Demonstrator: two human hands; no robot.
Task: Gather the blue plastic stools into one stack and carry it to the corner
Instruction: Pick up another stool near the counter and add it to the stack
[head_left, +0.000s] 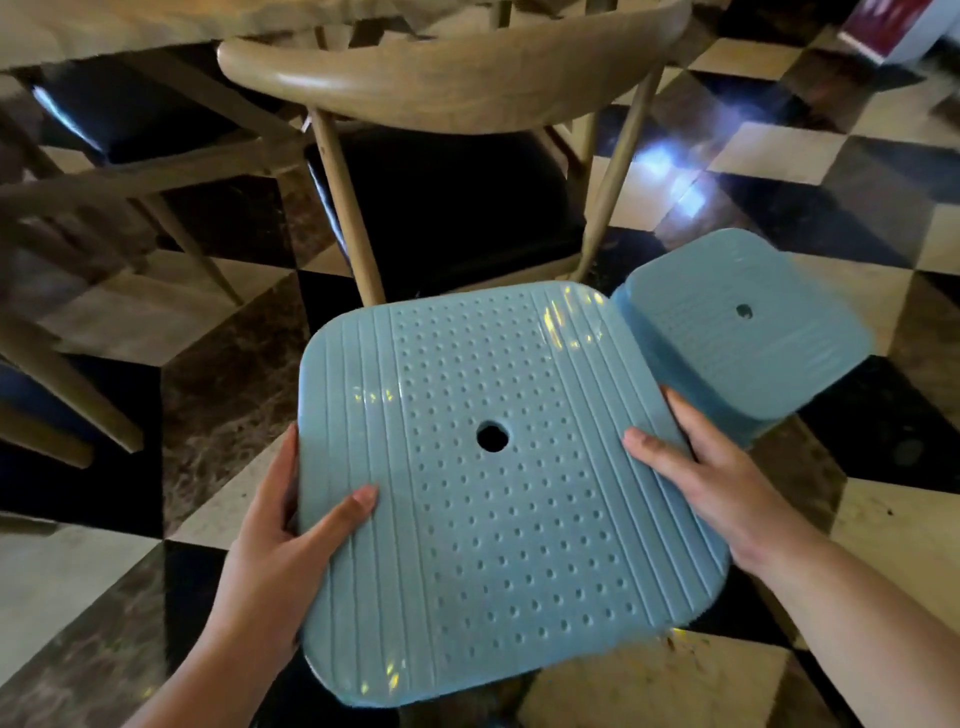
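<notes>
We are gripping one stool (498, 488) by its seat edges with both hands, left (291, 525) and right (696, 483), while another (743, 332) at two o'clock is waiting unstacked on the floor (779, 161), so stacking seems barely begun.

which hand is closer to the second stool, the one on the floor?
Right. The right hand grips the held stool's right edge, just below and beside the floor stool. The left hand grips the opposite edge, the held seat between them.

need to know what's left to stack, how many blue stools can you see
2. One blue stool is held up between the left hand and right hand; the second stool stands on the floor to its right. Others may be out of view.
</notes>
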